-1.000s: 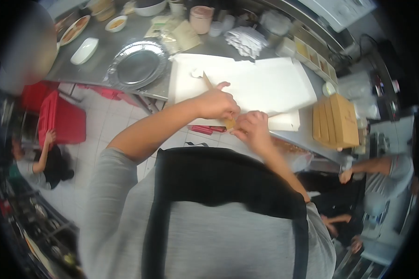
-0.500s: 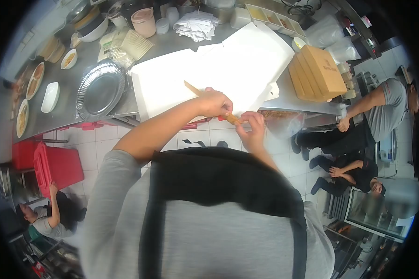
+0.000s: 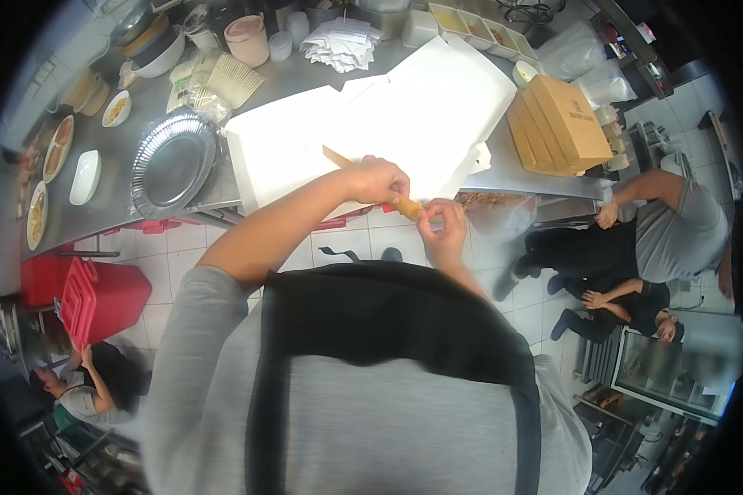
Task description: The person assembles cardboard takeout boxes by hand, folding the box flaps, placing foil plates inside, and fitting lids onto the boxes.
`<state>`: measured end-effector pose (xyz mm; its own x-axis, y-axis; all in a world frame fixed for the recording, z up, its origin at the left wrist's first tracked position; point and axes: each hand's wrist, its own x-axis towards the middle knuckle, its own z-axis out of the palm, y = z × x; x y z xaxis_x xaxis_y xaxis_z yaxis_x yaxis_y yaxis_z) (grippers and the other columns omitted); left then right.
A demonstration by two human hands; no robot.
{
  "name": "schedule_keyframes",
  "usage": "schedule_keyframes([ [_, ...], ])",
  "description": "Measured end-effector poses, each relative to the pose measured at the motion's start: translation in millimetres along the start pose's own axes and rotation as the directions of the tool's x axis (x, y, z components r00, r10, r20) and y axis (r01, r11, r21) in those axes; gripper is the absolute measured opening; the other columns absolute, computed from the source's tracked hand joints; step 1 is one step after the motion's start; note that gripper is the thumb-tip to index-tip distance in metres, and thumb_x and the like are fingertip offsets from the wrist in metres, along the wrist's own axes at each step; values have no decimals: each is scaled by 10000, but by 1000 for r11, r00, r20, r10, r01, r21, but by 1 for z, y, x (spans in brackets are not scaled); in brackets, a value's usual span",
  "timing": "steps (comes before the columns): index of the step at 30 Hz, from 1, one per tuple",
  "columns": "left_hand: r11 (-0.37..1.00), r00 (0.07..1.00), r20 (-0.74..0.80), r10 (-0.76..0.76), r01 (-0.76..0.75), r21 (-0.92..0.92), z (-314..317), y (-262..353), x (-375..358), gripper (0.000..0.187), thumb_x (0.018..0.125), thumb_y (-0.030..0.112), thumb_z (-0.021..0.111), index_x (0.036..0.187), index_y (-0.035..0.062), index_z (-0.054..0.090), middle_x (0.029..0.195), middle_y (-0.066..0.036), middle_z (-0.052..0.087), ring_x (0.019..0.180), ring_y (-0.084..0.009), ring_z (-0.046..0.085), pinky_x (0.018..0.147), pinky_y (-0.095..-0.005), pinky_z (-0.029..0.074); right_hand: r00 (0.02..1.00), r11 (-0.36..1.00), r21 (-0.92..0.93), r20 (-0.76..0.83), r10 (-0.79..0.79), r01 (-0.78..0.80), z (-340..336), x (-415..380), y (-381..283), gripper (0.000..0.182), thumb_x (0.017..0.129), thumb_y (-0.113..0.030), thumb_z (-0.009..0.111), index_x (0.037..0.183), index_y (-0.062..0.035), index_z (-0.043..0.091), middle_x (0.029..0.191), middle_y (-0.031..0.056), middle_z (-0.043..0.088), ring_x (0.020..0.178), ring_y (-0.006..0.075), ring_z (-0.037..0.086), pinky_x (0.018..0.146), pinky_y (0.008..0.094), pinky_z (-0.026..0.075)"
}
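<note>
My left hand [image 3: 377, 181] is closed, pinching one end of a small golden-brown piece [image 3: 408, 208] in front of the counter edge. At its other end, the fingertips of my right hand [image 3: 444, 225] pinch the same piece. A bit of red shows beside my left fingertips. Behind my hands an open white box [image 3: 305, 139] lies on the steel counter. A flat tan strip [image 3: 337, 157] rests on it, partly behind my left hand.
Foil trays [image 3: 173, 165], white dishes [image 3: 85, 176] and a paper stack [image 3: 341, 44] stand on the counter [image 3: 124, 148]. Brown boxes [image 3: 574, 124] are at right. Two people are at right; another is beside a red bin [image 3: 111, 299] at lower left.
The golden-brown piece shows more fully between my fingertips. The person standing at right has shifted slightly lower in view. The person at lower left has lowered a hand beside the bin.
</note>
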<state>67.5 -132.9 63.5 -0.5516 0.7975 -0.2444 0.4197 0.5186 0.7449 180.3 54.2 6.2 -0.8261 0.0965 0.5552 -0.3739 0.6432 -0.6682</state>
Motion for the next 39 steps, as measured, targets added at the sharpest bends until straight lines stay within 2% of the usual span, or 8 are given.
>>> schedule_keyframes([
  [2,997,1000,17,24,-25,69,-2,3,1,110,832,118,651,926,72,688,801,-66,711,726,-197,670,702,-312,511,998,998,-40,46,-43,44,-1,3,-5,196,699,-55,730,757,-102,548,821,32,622,828,262,569,779,390,423],
  [5,996,994,71,-82,79,43,-7,16,-1,115,826,131,659,932,96,689,826,-52,695,832,-207,651,849,-362,468,996,995,-80,74,-49,55,-2,6,-9,191,702,-57,724,761,-108,550,796,15,625,824,252,574,774,391,418],
  [8,942,999,44,21,-35,334,1,9,-1,129,809,151,679,936,133,691,857,-32,662,950,-214,598,988,-435,348,997,995,-86,68,-40,45,-3,10,-13,190,699,-59,725,765,-107,552,771,8,627,811,247,581,768,392,415],
  [11,951,997,-18,71,-62,302,4,0,1,141,793,170,694,934,166,692,878,-19,632,1017,-219,551,1028,-474,252,999,998,-51,43,-33,35,0,11,-10,188,708,-64,727,766,-100,552,772,18,641,789,250,590,761,390,429],
  [18,979,996,69,63,-75,188,-4,-5,3,148,780,146,693,927,162,692,880,-8,654,973,-213,581,999,-446,274,983,978,97,24,183,-184,5,6,-8,177,772,-72,718,773,-73,541,830,69,685,787,265,611,750,369,481],
  [30,993,987,150,53,-68,97,-6,-9,7,142,808,176,668,943,209,696,922,29,678,920,-172,603,980,-392,272,988,986,64,27,149,-151,5,3,-14,181,770,-65,716,782,-68,536,838,75,683,776,262,613,747,365,480],
  [36,1000,981,196,-11,10,3,-10,-5,5,133,838,196,643,961,205,693,850,57,688,901,-133,607,955,-354,336,982,964,188,23,189,-190,6,5,-13,191,758,-63,721,800,-75,535,828,63,674,788,255,603,750,369,476],
  [39,1000,980,199,-2,1,3,-10,-3,3,132,844,200,637,964,204,691,832,61,690,894,-126,607,948,-353,345,993,995,25,78,93,-96,1,6,-16,195,754,-58,727,805,-80,540,825,50,668,809,258,597,767,373,470],
])
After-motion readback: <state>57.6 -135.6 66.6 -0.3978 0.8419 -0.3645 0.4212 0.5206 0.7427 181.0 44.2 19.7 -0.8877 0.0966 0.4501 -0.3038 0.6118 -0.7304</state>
